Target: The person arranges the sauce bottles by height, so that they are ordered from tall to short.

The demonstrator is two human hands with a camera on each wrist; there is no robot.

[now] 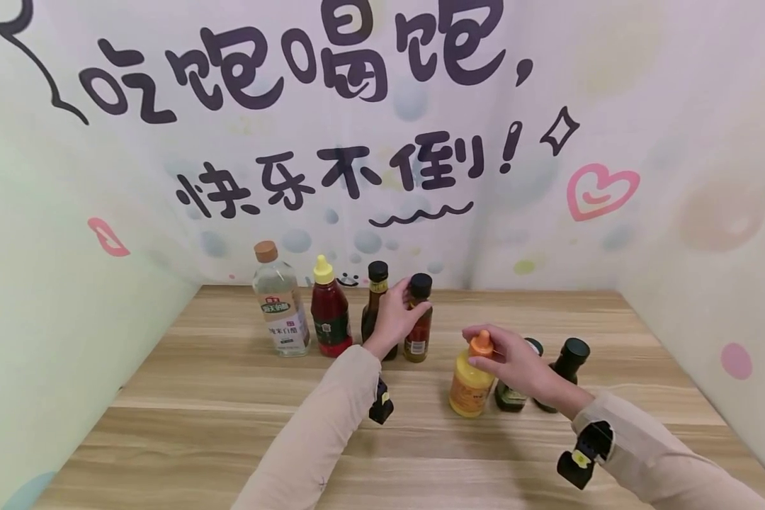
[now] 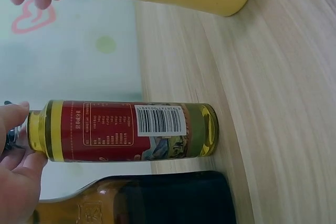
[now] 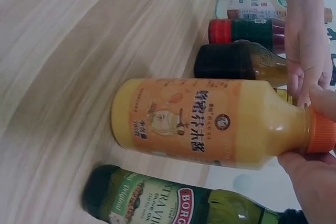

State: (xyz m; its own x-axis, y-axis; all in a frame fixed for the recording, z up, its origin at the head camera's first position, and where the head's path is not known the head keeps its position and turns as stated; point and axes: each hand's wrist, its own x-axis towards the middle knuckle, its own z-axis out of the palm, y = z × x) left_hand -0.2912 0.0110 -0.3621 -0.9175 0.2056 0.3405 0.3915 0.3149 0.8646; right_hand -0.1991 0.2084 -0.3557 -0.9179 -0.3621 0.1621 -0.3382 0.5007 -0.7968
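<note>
My left hand (image 1: 397, 320) holds a small glass oil bottle (image 1: 418, 327) by its neck, just under the black cap. That bottle has a red label with a barcode (image 2: 161, 120) and stands upright. With the fingers of my right hand (image 1: 516, 360) I grip the orange cap and neck of a yellow sauce bottle (image 1: 468, 388), also upright. Its orange label (image 3: 184, 119) faces the right wrist camera. Close beside the left hand is a dark sauce bottle (image 1: 370, 322), partly covered by that hand. A green olive oil bottle (image 3: 173, 198) stands next to the yellow one.
Further left on the wooden table (image 1: 185, 382) stand a clear vinegar bottle (image 1: 282, 312) and a red sauce bottle (image 1: 330, 319) with a yellow cap. Another dark bottle (image 1: 570, 361) with a black cap is at the right, partly behind my right hand. A printed cloth (image 1: 280, 234) hangs behind.
</note>
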